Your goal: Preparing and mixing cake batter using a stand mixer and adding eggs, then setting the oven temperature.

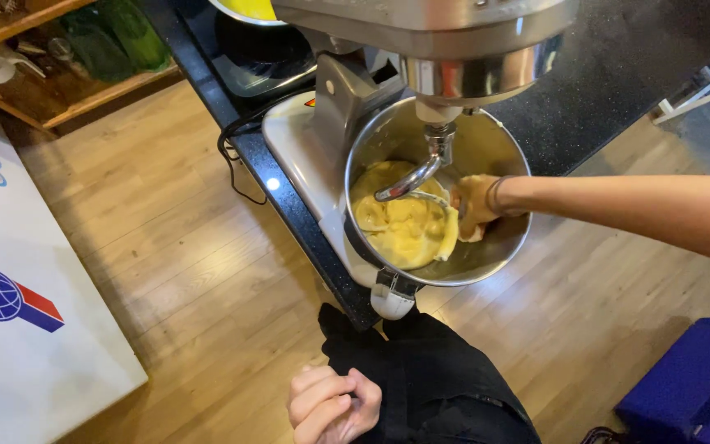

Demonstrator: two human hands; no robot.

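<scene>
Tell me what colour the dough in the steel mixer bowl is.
Pale yellow dough, inside the shiny steel mixer bowl; the head view shows it best.
</scene>
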